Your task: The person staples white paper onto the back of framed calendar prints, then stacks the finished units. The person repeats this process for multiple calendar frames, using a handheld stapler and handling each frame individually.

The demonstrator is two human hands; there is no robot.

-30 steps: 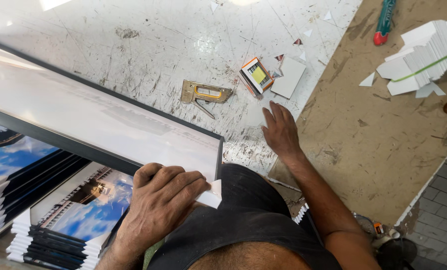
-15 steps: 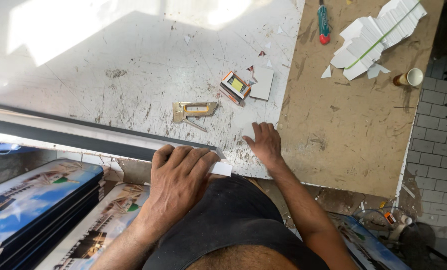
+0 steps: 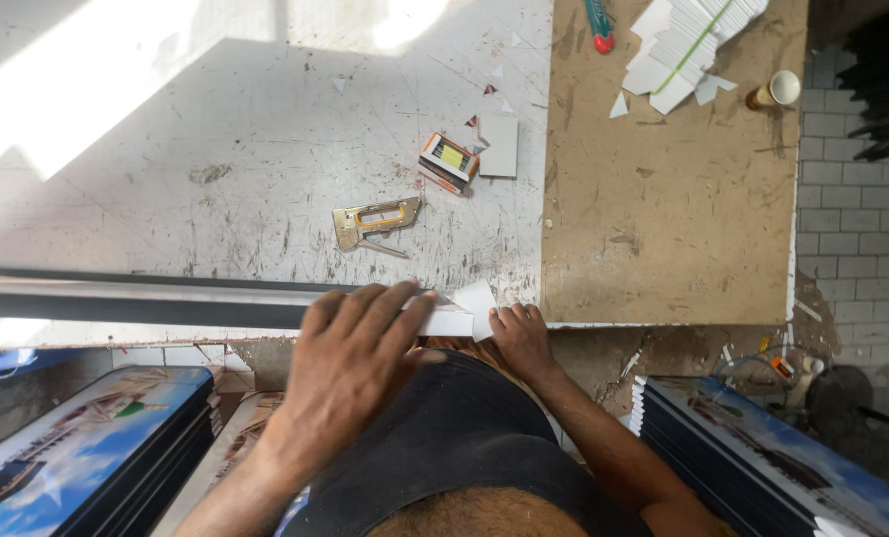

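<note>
Right now the left hand (image 3: 350, 348) lies flat with spread fingers on the end of a long dark frame (image 3: 146, 301), pressing it at the near edge of the white surface (image 3: 215, 129). Just beside it, the right hand (image 3: 520, 338) grips the surface edge with bent fingers, touching a small white card piece (image 3: 477, 298) at the frame's end. Past the left hand lies a metal stapler (image 3: 375, 221), and farther off a small orange box (image 3: 449, 162). Below both hands, stacks of framed pictures (image 3: 76, 452) stand.

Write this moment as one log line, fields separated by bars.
left hand flat on framed panel | right hand at its corner | stapler lies apart
</note>
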